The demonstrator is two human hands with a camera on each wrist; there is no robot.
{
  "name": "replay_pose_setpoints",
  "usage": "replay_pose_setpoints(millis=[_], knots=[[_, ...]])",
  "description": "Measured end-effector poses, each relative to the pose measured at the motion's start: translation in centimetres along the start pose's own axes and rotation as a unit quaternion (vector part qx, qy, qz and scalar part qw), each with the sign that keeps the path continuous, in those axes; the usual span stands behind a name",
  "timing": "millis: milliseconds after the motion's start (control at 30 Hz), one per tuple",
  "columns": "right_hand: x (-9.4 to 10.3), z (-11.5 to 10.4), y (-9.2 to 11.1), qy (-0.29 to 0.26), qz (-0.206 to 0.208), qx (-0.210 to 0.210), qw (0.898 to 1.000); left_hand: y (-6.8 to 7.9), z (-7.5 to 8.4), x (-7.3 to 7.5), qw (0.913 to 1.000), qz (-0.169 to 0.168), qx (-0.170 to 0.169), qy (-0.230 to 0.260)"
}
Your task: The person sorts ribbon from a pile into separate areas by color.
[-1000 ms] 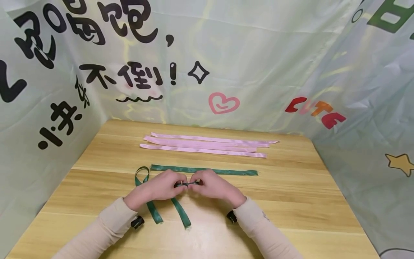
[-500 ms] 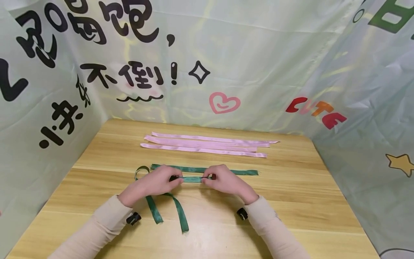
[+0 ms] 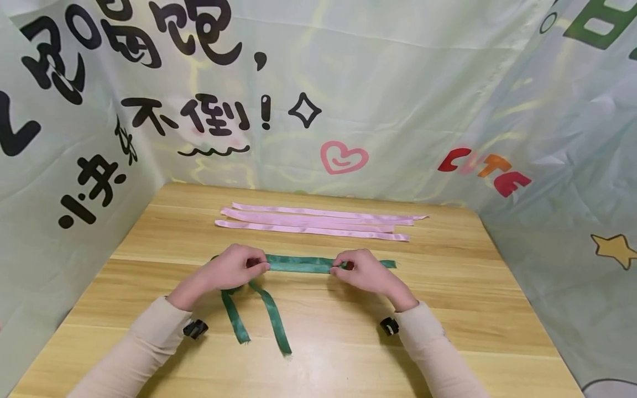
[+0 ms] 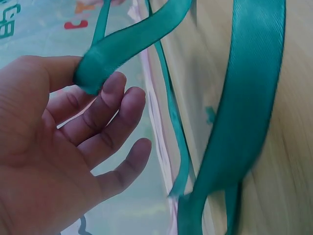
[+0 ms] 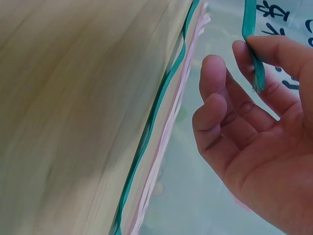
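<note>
A satin green ribbon [image 3: 298, 267] is stretched between my two hands, just in front of another green ribbon [image 3: 389, 264] lying flat on the table. My left hand [image 3: 231, 269] pinches it between thumb and index finger; in the left wrist view the other fingers are loosely bent, and the ribbon [image 4: 132, 44] runs on past them. The frayed ribbon end [image 5: 258, 73] sticks out of the pinch of my right hand [image 3: 367, 272]. Two green tails [image 3: 275, 318] trail toward the front below my left hand, which hides where they begin.
Several pink ribbons [image 3: 308, 223] lie side by side across the back of the wooden table [image 3: 398, 359]. Printed cloth [image 3: 398, 110] walls the table in at the back and both sides.
My hands start close together, then draw apart and away from me, so a longer length of green ribbon shows between them. The left one moves left, the right one right.
</note>
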State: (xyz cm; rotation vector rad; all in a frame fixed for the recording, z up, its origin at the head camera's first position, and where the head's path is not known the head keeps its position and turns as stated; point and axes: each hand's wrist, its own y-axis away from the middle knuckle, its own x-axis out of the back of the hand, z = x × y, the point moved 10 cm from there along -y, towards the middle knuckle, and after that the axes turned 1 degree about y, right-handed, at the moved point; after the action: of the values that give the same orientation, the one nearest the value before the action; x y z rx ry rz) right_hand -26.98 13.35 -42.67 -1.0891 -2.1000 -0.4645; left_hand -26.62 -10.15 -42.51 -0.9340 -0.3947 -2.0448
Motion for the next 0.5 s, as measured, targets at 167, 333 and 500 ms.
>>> replay_pose_setpoints(millis=[167,333,500], knots=[[0.9,0.8,0.5,-0.01,0.004,-0.022,1.0,0.3,-1.0,0.8,0.9998,0.012,0.012,0.003],[1.7,1.4,1.0,-0.01,0.011,-0.037,0.999,0.4,-1.4,1.4,0.9996,0.019,0.02,0.002],[2.6,1.8,1.6,-0.013,0.023,-0.045,0.999,0.5,-2.1,2.0,0.999,0.026,0.037,-0.004]])
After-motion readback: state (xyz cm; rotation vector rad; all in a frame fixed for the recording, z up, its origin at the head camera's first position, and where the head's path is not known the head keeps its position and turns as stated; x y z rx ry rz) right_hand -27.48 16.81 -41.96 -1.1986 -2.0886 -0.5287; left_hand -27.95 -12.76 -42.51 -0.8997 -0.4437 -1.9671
